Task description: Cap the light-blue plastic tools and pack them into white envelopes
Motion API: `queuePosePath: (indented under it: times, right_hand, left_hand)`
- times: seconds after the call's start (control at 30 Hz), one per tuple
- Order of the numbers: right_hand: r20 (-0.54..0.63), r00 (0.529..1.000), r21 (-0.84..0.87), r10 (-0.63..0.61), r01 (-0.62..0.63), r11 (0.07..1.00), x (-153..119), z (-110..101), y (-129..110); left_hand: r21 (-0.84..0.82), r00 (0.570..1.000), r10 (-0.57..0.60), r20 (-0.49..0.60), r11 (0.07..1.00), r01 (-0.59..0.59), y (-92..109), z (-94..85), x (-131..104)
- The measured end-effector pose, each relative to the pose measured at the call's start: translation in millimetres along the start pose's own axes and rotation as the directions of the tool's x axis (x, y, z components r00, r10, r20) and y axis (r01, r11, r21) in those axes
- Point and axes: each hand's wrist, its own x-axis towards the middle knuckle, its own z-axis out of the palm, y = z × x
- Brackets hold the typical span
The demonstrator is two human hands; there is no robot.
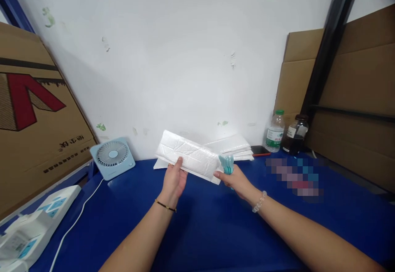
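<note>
A white padded envelope, slightly creased, is held up at a tilt above the blue table. My left hand pinches its lower edge, thumb on the front and fingers behind. At the lower right corner, my right hand presses its thumb on the envelope. The same hand also grips turquoise plastic pieces that stick up beside the envelope's right end; their exact kind is unclear. Behind, a stack of similar white envelopes lies against the wall.
A light-blue fan stands left, near a white power strip and its cable. At back right are a phone, a clear bottle and a dark bottle. Cardboard borders the left side. A pixelated patch covers something right.
</note>
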Motion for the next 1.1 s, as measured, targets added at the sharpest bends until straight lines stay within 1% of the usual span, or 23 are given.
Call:
queuePosePath:
  times: [0.07, 0.1, 0.13, 0.17, 0.2, 0.23, 0.27, 0.3, 0.33, 0.37, 0.4, 0.43, 0.47, 0.5, 0.53, 0.57, 0.63, 0.7, 0.77, 0.83, 0.9, 0.97, 1.1]
  right_hand:
    - [-0.033, 0.999, 0.015, -0.021, 0.021, 1.000, 1.1, 0.2, 2.1]
    - [-0.048, 0.999, 0.020, -0.018, 0.019, 1.000, 2.2, -1.3, 1.7]
    - [-0.060, 0.998, 0.020, -0.001, 0.002, 1.000, 3.5, -3.7, 0.4]
    - [-0.066, 0.997, 0.012, 0.031, -0.030, 0.999, 4.8, -6.9, -1.6]
    - [-0.070, 0.995, -0.004, 0.070, -0.071, 0.997, 6.1, -10.4, -3.9]
    - [-0.065, 0.991, -0.023, 0.114, -0.116, 0.993, 7.2, -13.9, -5.9]
    - [-0.053, 0.987, -0.044, 0.155, -0.157, 0.987, 8.1, -17.1, -7.5]
    - [-0.030, 0.982, -0.066, 0.188, -0.189, 0.980, 8.7, -19.6, -8.2]
    - [0.001, 0.976, -0.089, 0.216, -0.215, 0.973, 8.9, -21.2, -8.2]
    - [0.035, 0.971, -0.112, 0.238, -0.233, 0.966, 8.8, -21.9, -7.4]
    - [0.068, 0.964, -0.132, 0.257, -0.246, 0.960, 8.4, -21.6, -6.2]
    - [0.097, 0.957, -0.149, 0.272, -0.257, 0.955, 7.8, -20.6, -4.7]
    - [0.119, 0.951, -0.165, 0.286, -0.265, 0.950, 7.1, -19.1, -3.4]
    - [0.133, 0.945, -0.178, 0.298, -0.272, 0.946, 6.4, -17.5, -2.5]
    - [0.134, 0.944, -0.189, 0.302, -0.275, 0.943, 6.0, -16.2, -2.3]
    - [0.122, 0.947, -0.195, 0.297, -0.270, 0.943, 5.9, -15.4, -3.0]
    - [0.060, 0.965, -0.175, 0.253, -0.240, 0.955, 7.2, -16.5, -8.1]
    - [-0.017, 0.989, -0.059, 0.150, -0.151, 0.987, 10.1, -20.6, -18.5]
    - [-0.083, 0.996, 0.130, 0.017, -0.006, 0.992, 14.0, -24.8, -34.2]
    - [-0.137, 0.986, 0.286, -0.091, 0.127, 0.950, 18.0, -25.5, -52.6]
    - [-0.170, 0.976, 0.348, -0.139, 0.192, 0.918, 22.0, -19.9, -68.9]
    - [-0.193, 0.969, 0.346, -0.156, 0.216, 0.913, 26.1, -8.2, -78.4]
    - [-0.243, 0.950, 0.229, -0.198, 0.254, 0.940, 33.3, 22.5, -74.9]
  left_hand:
    - [0.080, 1.000, -0.019, -0.016, 0.997, 0.021, -3.8, -3.5, 0.5]
    - [0.169, 0.998, 0.010, -0.064, 0.986, 0.001, -0.8, -7.4, 2.7]
    - [0.290, 0.988, 0.080, -0.134, 0.956, -0.038, 4.9, -12.2, 5.5]
    - [0.436, 0.961, 0.191, -0.201, 0.896, -0.087, 12.5, -17.2, 8.6]
    - [0.595, 0.913, 0.331, -0.237, 0.793, -0.133, 20.8, -21.8, 11.4]
    - [0.741, 0.862, 0.469, -0.192, 0.646, -0.186, 28.8, -25.6, 13.3]
    - [0.847, 0.827, 0.560, -0.057, 0.465, -0.256, 35.1, -28.2, 14.0]
    - [0.898, 0.816, 0.560, 0.146, 0.271, -0.346, 38.8, -29.4, 13.3]
    - [0.886, 0.807, 0.469, 0.359, 0.101, -0.453, 39.3, -29.3, 11.3]
    - [0.827, 0.783, 0.309, 0.540, -0.020, -0.562, 36.6, -28.1, 8.1]
    - [0.751, 0.741, 0.120, 0.660, -0.084, -0.655, 31.1, -26.0, 4.1]
    - [0.688, 0.694, -0.043, 0.718, -0.107, -0.718, 23.6, -23.5, -0.3]
    - [0.649, 0.658, -0.164, 0.735, -0.111, -0.752, 15.2, -20.9, -4.7]
    - [0.640, 0.647, -0.234, 0.726, -0.114, -0.760, 6.9, -18.4, -8.5]
    - [0.651, 0.656, -0.264, 0.707, -0.121, -0.750, -0.2, -16.4, -11.5]
    - [0.671, 0.678, -0.263, 0.686, -0.131, -0.730, -5.5, -14.7, -13.4]
    - [0.724, 0.737, -0.192, 0.648, -0.148, -0.674, -9.9, -12.3, -14.3]
    - [0.770, 0.782, -0.106, 0.614, -0.136, -0.623, -7.8, -10.4, -12.5]
    - [0.820, 0.824, -0.049, 0.565, -0.079, -0.567, -3.0, -8.0, -10.7]
    - [0.854, 0.854, -0.029, 0.520, 0.002, -0.520, 0.9, -5.2, -10.5]
    - [0.865, 0.866, -0.016, 0.499, 0.067, -0.497, 2.8, -2.4, -12.4]
    - [0.864, 0.870, 0.010, 0.493, 0.108, -0.491, 3.5, 0.2, -15.2]
    - [0.846, 0.868, 0.068, 0.492, 0.197, -0.495, 5.9, 3.0, -19.6]
